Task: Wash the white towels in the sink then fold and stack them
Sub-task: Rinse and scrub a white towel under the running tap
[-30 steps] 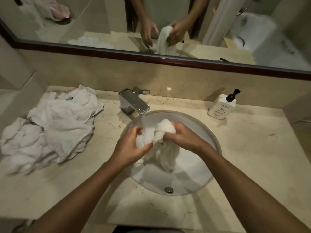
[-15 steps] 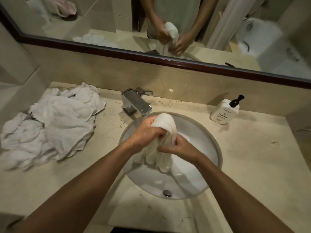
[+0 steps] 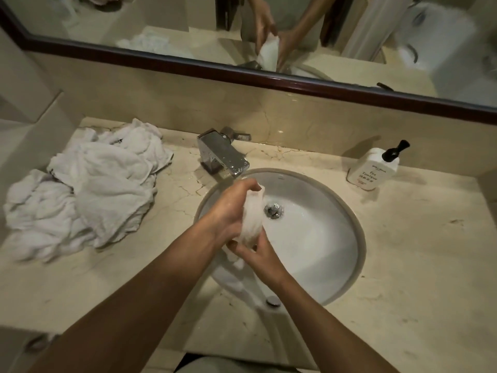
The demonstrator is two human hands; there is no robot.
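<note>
We find open counter (image 3: pixel 419 265) to the right of the sink (image 3: pixel 360 238), broken only by the soap dispenser (image 3: pixel 375 168) standing near the back wall. On the left, a heap of white towels (image 3: pixel 88 189) covers most of the counter, leaving a bare strip along the front edge. The chrome faucet (image 3: pixel 222 156) juts over the basin's back rim, just above our left hand (image 3: pixel 228 214). The basin's right half lies open around the drain (image 3: pixel 273 210).
</note>
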